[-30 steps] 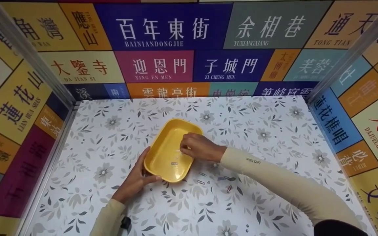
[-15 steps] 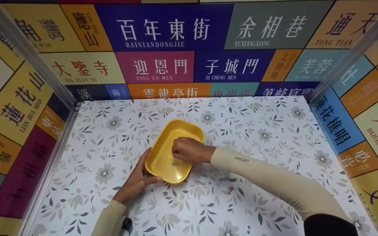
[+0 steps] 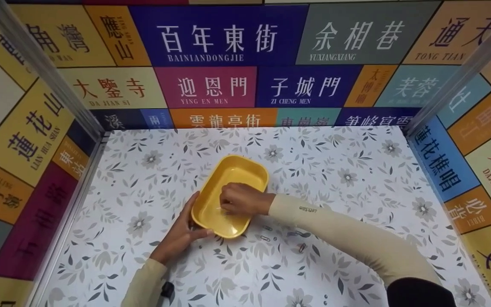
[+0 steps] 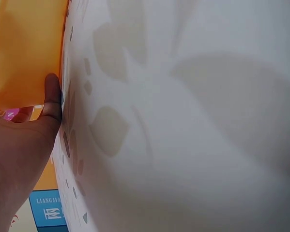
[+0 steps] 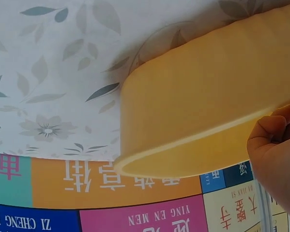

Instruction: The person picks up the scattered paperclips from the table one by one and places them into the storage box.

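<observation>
A yellow rectangular plastic tray (image 3: 212, 194) lies slantwise in the middle of the table. My left hand (image 3: 178, 241) grips its near left corner, fingers along the left side and thumb (image 4: 52, 92) against the outer wall. My right hand (image 3: 243, 199) reaches over the right rim, fingers curled and pointing down at the tray floor. The back of this hand hides its fingertips, so whether a paper clip is pinched there I cannot tell. On the table just right of the tray lie several small paper clips, among them a pale one (image 3: 265, 238) and a red one (image 3: 302, 247).
White cloth with a grey leaf and flower print covers the table (image 3: 339, 273). Colourful panels with Chinese characters stand at the back (image 3: 215, 87), left and right. A dark object (image 3: 168, 290) sits beside the left wrist.
My right hand has moved left and toward the near end inside the tray, covering the paper clips seen there before. My left hand keeps its hold; the view has shifted slightly.
</observation>
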A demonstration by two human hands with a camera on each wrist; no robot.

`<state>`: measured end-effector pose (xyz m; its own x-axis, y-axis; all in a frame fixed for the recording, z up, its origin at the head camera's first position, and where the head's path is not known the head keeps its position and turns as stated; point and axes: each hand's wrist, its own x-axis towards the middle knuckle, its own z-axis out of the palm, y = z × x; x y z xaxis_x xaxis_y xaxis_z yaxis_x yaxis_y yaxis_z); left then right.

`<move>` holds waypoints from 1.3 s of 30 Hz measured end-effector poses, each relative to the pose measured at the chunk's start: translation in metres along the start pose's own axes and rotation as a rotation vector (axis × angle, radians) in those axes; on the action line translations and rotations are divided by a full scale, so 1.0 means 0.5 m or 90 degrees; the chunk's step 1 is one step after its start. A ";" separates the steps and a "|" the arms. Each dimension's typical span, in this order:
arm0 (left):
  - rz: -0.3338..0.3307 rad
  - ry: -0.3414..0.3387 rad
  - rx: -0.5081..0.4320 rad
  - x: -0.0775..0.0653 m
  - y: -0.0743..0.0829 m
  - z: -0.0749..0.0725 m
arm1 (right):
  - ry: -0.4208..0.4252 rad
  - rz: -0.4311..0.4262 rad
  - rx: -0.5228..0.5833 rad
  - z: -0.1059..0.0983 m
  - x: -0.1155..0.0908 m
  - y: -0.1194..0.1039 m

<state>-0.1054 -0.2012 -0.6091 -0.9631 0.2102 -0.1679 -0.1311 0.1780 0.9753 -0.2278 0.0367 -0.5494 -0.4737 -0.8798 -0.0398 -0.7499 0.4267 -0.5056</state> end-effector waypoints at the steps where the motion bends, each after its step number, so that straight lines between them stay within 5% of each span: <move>1: 0.004 -0.002 -0.002 0.001 -0.001 0.000 | -0.002 0.000 -0.002 0.002 0.000 0.001; 20: 0.022 -0.013 -0.027 0.003 -0.002 0.000 | -0.011 0.003 0.016 0.024 0.006 -0.006; 39: 0.003 0.000 -0.011 0.004 0.000 -0.001 | 0.075 0.024 0.045 0.000 -0.037 0.011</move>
<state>-0.1076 -0.2013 -0.6096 -0.9637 0.2111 -0.1636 -0.1311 0.1600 0.9784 -0.2233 0.0552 -0.5514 -0.5549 -0.8310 0.0387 -0.6982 0.4399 -0.5648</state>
